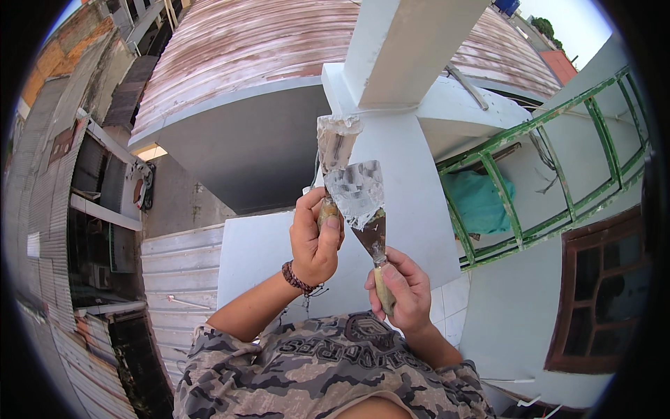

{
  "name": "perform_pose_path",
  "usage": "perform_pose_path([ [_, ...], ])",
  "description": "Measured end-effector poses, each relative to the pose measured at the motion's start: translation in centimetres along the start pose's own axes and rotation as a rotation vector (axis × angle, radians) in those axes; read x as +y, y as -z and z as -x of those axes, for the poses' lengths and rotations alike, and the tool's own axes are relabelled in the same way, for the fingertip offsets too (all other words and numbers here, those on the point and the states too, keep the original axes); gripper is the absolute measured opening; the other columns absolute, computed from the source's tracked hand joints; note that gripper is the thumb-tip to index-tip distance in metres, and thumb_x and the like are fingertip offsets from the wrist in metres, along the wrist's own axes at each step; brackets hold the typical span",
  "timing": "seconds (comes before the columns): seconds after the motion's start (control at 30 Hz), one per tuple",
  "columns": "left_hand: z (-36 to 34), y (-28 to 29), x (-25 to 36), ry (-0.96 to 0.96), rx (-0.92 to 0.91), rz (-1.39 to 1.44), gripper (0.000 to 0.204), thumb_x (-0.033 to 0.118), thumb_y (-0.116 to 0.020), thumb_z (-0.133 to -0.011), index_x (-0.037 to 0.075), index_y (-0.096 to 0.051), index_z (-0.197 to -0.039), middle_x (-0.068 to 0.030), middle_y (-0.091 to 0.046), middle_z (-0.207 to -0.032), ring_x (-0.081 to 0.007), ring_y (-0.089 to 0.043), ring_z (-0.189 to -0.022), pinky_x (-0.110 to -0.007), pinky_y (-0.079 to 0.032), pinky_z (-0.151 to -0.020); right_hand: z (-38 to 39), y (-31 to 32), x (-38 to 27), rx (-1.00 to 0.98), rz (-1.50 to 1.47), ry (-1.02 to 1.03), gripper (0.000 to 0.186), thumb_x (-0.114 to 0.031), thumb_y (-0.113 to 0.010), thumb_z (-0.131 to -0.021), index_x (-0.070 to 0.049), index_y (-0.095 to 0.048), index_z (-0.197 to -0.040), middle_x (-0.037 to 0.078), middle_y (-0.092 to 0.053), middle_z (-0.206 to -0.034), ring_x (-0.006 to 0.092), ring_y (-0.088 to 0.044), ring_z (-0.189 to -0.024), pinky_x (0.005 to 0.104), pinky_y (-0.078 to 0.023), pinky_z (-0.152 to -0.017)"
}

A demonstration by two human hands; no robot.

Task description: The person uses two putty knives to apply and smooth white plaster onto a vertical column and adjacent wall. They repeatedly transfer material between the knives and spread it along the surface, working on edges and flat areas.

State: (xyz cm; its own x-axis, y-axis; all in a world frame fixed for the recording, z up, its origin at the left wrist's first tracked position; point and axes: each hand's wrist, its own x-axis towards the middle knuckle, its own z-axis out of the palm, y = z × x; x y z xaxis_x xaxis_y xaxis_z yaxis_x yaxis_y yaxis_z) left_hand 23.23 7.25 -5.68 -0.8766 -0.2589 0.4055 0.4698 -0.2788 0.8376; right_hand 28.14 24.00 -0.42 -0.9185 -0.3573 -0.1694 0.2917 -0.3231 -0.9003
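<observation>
My left hand [315,237] is closed round the handle of a putty knife [338,143], its blade pointing up and thick with whitish filler paste. In my right hand [400,290] is a second putty knife [370,237], gripped by its pale, worn handle. That one has a wider, flaring blade, smeared with white filler [356,192] over its upper part and bare dark metal lower down. The two blades cross or lie very close together in front of my chest; whether they touch I cannot tell.
A white wall top [405,202] runs under my hands to a square white post [398,52]. Beyond lies a corrugated, rust-stained roof [258,42]. A green metal ladder [593,129] leans at the right, near a teal cloth [481,199] and a brown-framed window [600,290]. Low roofs drop away left.
</observation>
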Motion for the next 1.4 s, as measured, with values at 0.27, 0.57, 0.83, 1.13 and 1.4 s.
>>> perform_pose_path([
  [0.27, 1.7, 0.9, -1.3, -0.008, 0.046, -0.087, 0.038, 0.009, -0.049, -0.094, -0.005, -0.039, -0.128, -0.0042, -0.059, -0.081, -0.0061, -0.050, -0.066, -0.022, -0.043, -0.058, -0.2, -0.6, 0.4, 0.016, -0.028, -0.034, 0.038, -0.019, -0.047, -0.100, 0.001, -0.045, -0.132, 0.011, -0.061, -0.082, 0.0127, -0.056, -0.053, 0.0222, -0.040, -0.038],
  [0.57, 1.4, 3.9, -1.7, -0.111, -0.022, -0.241, 0.041, 0.004, -0.054, -0.086, -0.007, -0.047, -0.125, -0.0061, -0.061, -0.078, -0.0089, -0.053, -0.063, -0.024, -0.045, -0.058, -0.6, -0.7, -1.5, -0.003, -0.111, -0.066, 0.039, -0.015, -0.048, -0.099, 0.004, -0.044, -0.132, 0.013, -0.062, -0.081, 0.0129, -0.055, -0.049, 0.0226, -0.039, -0.036],
  [0.83, -0.9, 8.3, -1.2, -0.369, -0.168, -0.465, 0.040, 0.000, -0.054, -0.076, -0.008, -0.055, -0.115, -0.0110, -0.060, -0.073, -0.0157, -0.054, -0.054, -0.027, -0.045, -0.052, -0.7, 0.3, -4.9, -0.046, 0.069, -0.141, 0.037, -0.012, -0.044, -0.097, 0.004, -0.047, -0.130, 0.018, -0.061, -0.076, 0.0143, -0.052, -0.042, 0.0227, -0.037, -0.032],
  [1.13, -5.9, 10.7, 2.3, -0.831, -0.424, -0.725, 0.041, -0.004, -0.051, -0.066, -0.005, -0.057, -0.106, -0.0087, -0.056, -0.066, -0.0191, -0.052, -0.049, -0.029, -0.044, -0.044, -0.1, 1.2, -7.7, -0.087, 0.245, -0.159, 0.039, -0.015, -0.051, -0.096, 0.010, -0.050, -0.126, 0.015, -0.061, -0.074, 0.0107, -0.051, -0.042, 0.0211, -0.036, -0.032],
  [1.4, -7.6, 12.5, 3.1, -0.988, -0.527, -0.822, 0.046, -0.004, -0.051, -0.059, 0.001, -0.057, -0.105, -0.0050, -0.050, -0.067, -0.0158, -0.045, -0.046, -0.027, -0.040, -0.042, 0.7, 2.3, -7.1, -0.133, 0.285, -0.096, 0.037, -0.011, -0.053, -0.094, 0.009, -0.054, -0.125, 0.011, -0.062, -0.076, 0.0092, -0.051, -0.047, 0.0220, -0.038, -0.038],
])
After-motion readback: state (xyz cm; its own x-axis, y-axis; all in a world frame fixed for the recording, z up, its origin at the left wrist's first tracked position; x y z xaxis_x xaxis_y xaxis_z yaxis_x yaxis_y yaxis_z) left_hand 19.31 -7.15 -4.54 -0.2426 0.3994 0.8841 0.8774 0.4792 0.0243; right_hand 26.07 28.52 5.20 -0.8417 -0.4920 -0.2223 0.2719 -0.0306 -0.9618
